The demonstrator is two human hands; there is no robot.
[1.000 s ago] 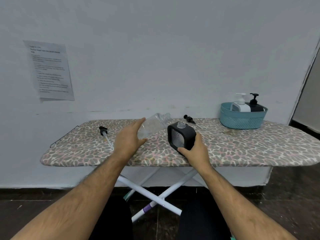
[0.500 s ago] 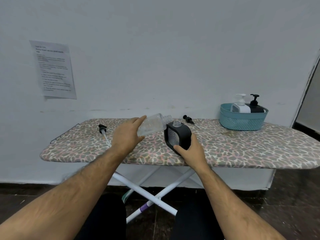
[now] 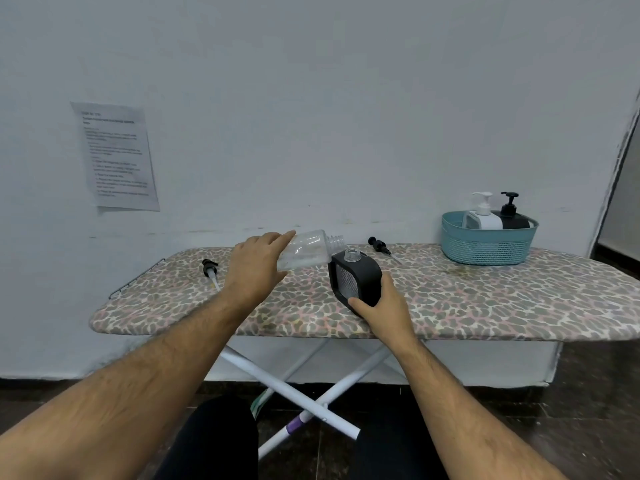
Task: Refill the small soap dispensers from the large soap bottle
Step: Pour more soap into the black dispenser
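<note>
My left hand (image 3: 254, 271) grips a clear plastic bottle (image 3: 308, 252), tipped on its side with its open threaded neck pointing right, just left of and above the black dispenser's mouth. My right hand (image 3: 382, 306) holds that black square dispenser (image 3: 356, 277) at its lower right corner; it leans left on the ironing board (image 3: 485, 306), uncapped, with a clear neck on top. One black pump head with tube (image 3: 210, 271) lies on the board to the left. Another black pump (image 3: 380, 245) lies behind the dispenser.
A teal basket (image 3: 488, 242) at the board's back right holds a white pump dispenser (image 3: 482, 214) and a black pump dispenser (image 3: 510, 213). A printed sheet (image 3: 116, 157) hangs on the wall at left. The board's crossed white legs (image 3: 304, 393) stand near my knees.
The clear bottle's neck has come closer to the black dispenser's mouth, and the dispenser leans further left. My view has shifted slightly.
</note>
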